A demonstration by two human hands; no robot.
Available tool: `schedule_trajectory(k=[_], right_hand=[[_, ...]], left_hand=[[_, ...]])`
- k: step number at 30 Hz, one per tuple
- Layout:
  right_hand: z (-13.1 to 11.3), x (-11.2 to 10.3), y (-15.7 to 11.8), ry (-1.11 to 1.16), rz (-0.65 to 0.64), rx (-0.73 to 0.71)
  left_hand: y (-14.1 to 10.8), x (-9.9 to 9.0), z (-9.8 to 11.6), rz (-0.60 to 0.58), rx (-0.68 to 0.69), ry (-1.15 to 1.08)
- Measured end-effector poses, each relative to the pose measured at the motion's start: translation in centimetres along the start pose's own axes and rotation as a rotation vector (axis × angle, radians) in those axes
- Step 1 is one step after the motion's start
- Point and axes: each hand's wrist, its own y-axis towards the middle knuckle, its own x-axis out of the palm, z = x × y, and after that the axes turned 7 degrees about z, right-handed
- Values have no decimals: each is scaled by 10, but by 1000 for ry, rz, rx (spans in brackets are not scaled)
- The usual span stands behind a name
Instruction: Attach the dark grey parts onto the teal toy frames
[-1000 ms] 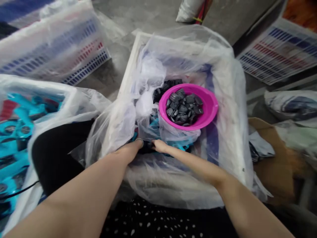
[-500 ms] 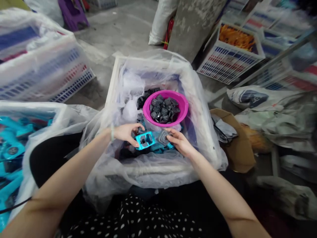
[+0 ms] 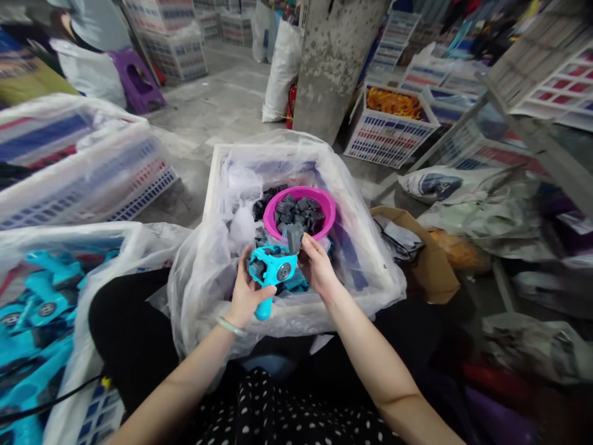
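Two-handed, hold steady the bright blue plastic part with a handle (image 3: pixel 273 267), clamped in the left hand (image 3: pixel 244 303), and gently move the small grey plastic block (image 3: pixel 294 238), pinched in the right hand (image 3: pixel 319 269), near the round pink bowl (image 3: pixel 328 210).

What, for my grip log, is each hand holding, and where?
Left hand: turquoise tool, by its head, near the handle. Right hand: grey piece, by its right side.

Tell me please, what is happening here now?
A person's left hand holds a turquoise plastic piece, while the right hand holds a small dark grey part close to it. Both are above a plastic-lined crate, in which a pink bowl of dark parts sits. More turquoise pieces lie in the crate at left.
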Motion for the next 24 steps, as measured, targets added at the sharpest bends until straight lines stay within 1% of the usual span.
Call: schedule_trajectory(k=[2,3,4,6,7,8,10,11,12,15,16,19,20,22,24], right_hand=[[4,2,-1,-13,-17,15],[5,3,-1,-27,-14,-6],[5,4,-2,-47,-2,-48],[1,4,-7,-94,12,-164],[-2,4,-11,-128,-17,-213],[-5,5,-16,-182,-91,-244],[-10,7,-26,-369,-287,-304],[-11,10,-31,-494,-344,-366],[-10,12,-35,-616,-352,-454],[-1,20,-42,-865,-255,-736],[3,21,-43,-914,-266,-792],[15,20,-43,-999,-367,-855],[18,19,-42,-1000,-369,-859],[22,17,-41,-971,-335,-858],[23,16,-39,-955,-309,-848]], left_hand=[[-3,-2,4,-7,10,66],[-4,-3,6,1,19,138],[-4,-5,9,27,31,223],[-3,-9,15,119,56,411],[-2,-12,18,163,73,499],[-1,-15,20,193,96,574],[0,-19,22,209,152,678],[0,-21,23,206,176,704],[0,-21,23,201,190,719],[-3,-21,22,190,183,743],[-4,-21,22,184,184,743],[-6,-23,21,182,209,715],[-6,-23,21,193,218,707],[-7,-25,20,220,228,702],[-6,-27,20,222,232,710]])
